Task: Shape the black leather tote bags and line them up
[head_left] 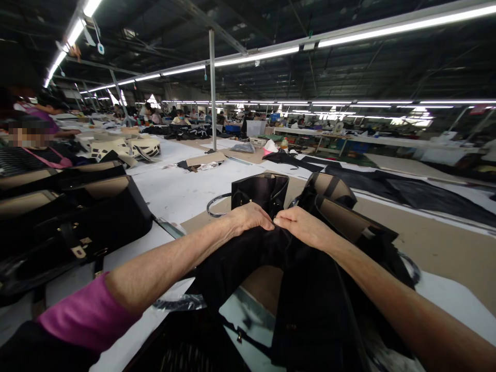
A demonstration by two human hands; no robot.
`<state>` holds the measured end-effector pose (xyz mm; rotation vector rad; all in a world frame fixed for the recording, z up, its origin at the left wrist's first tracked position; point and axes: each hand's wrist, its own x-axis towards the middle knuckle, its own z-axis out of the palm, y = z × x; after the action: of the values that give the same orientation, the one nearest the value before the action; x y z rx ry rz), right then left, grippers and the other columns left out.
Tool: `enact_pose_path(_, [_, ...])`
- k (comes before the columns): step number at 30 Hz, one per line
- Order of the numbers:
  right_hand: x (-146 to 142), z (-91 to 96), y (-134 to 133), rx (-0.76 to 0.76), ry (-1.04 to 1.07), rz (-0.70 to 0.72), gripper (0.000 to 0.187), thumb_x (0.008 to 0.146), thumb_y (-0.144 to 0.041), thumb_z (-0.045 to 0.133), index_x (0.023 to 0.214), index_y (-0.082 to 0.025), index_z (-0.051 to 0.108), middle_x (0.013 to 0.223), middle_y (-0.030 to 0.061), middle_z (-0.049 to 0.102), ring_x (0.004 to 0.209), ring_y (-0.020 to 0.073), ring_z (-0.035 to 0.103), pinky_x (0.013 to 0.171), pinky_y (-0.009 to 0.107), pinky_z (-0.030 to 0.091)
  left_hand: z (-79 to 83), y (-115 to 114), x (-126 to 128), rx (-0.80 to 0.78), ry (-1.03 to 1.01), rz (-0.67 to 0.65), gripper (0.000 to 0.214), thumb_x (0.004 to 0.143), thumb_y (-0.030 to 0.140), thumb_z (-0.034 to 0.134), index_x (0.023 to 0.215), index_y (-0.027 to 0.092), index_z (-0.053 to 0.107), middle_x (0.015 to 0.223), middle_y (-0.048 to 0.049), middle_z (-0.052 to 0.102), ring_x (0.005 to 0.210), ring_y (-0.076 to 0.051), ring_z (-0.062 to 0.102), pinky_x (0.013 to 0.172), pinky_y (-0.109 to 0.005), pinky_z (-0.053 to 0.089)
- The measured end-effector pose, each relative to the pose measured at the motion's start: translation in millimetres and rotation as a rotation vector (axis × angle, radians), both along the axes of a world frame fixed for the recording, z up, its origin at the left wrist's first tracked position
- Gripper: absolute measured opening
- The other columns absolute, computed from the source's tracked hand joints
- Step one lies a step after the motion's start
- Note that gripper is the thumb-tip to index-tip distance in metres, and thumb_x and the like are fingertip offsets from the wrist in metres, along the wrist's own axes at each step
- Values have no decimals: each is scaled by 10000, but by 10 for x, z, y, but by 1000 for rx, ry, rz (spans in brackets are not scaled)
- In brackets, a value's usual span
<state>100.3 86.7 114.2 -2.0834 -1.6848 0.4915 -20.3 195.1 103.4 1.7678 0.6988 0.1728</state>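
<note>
My left hand (250, 217) and my right hand (300, 223) meet over a black handbag (310, 305). The fingers of both are closed in a pinch on black material at the bag's upper edge. Exactly which part lies between the fingertips is hidden. Below my hands, the bag's tan inside shows through a gap. Just beyond them stands another black bag (260, 187) with its dark lining showing. A bag with a tan lining (331, 188) is close by my right hand. A plastic-wrapped handle (180, 302) lies under my left forearm.
Several black handbags (112, 212) with gold-coloured hardware stand at the left. Cream pieces (112, 150) lie farther along the white table (155, 188). Black cut material (422, 191) stretches across the right side. A person (36, 150) sits at the left, and a metal post (213, 93) rises beyond.
</note>
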Motion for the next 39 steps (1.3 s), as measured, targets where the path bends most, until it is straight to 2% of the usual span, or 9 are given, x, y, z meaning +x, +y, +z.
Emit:
enact_pose_path(3, [9, 2, -10, 67, 38, -5, 308, 783, -376, 390, 608, -161, 525, 559, -23, 501, 554, 109, 455, 521, 222, 327, 27, -32, -33, 86, -5, -11, 171, 529, 162, 620, 681, 104, 671, 509, 9, 549, 475, -104, 467, 460, -218, 365])
enact_pose_path(8, [64, 70, -190, 244, 139, -49, 329, 827, -348, 322, 769, -170, 593, 769, 21, 618, 755, 152, 553, 715, 255, 391, 3, -18, -114, 250, -94, -129, 176, 601, 218, 567, 700, 109, 665, 532, 21, 529, 514, -91, 447, 506, -206, 341])
enact_pose_path(14, [-22, 56, -424, 121, -169, -82, 188, 760, -346, 507, 884, -249, 609, 868, -12, 641, 809, 170, 561, 692, 256, 373, -70, 7, -131, 391, -154, -199, 222, 653, 274, 530, 755, 123, 656, 605, 18, 559, 558, -100, 464, 527, -202, 343])
enact_pose_path(18, [-83, -5, -385, 56, -459, -137, 141, 804, -293, 479, 797, -257, 616, 745, -13, 644, 735, 152, 568, 627, 236, 337, -101, -23, -128, 480, -173, -223, 234, 685, 259, 501, 830, 151, 649, 697, 16, 608, 646, -116, 515, 593, -198, 373])
enact_pose_path(21, [-77, -14, -341, 35, -572, -136, 190, 828, -284, 459, 720, -232, 606, 651, -8, 625, 665, 139, 561, 591, 230, 311, -101, -50, -129, 534, -173, -233, 242, 710, 231, 473, 867, 170, 647, 757, 16, 632, 708, -122, 540, 639, -193, 383])
enact_pose_path(24, [-58, -11, -326, 36, -610, -119, 225, 840, -301, 448, 696, -217, 599, 623, -2, 617, 642, 133, 554, 579, 229, 296, -53, -87, -102, 594, -150, -235, 232, 719, 243, 490, 872, 185, 653, 765, 23, 638, 714, -118, 542, 637, -182, 378])
enact_pose_path(30, [-37, -31, -347, 38, -594, -132, 228, 845, -282, 436, 693, -214, 592, 639, -3, 617, 641, 117, 550, 570, 219, 282, 94, -188, 42, 800, 1, -302, 180, 724, 328, 531, 746, 218, 672, 573, 38, 566, 596, -105, 487, 545, -184, 325])
enact_pose_path(34, [20, -31, -399, 35, -542, -127, 244, 862, -296, 410, 699, -208, 568, 654, -3, 616, 641, 114, 547, 576, 211, 295, 60, -226, 115, 932, -11, -317, 212, 762, 297, 480, 673, 197, 645, 551, 24, 540, 547, -101, 468, 514, -197, 301])
enact_pose_path(39, [60, -21, -433, -11, -601, -154, 290, 868, -303, 397, 648, -192, 550, 596, 6, 587, 562, 110, 522, 538, 217, 287, -27, -230, 200, 1096, -32, -335, 219, 769, 269, 455, 658, 199, 630, 597, -3, 571, 567, -127, 505, 527, -219, 310])
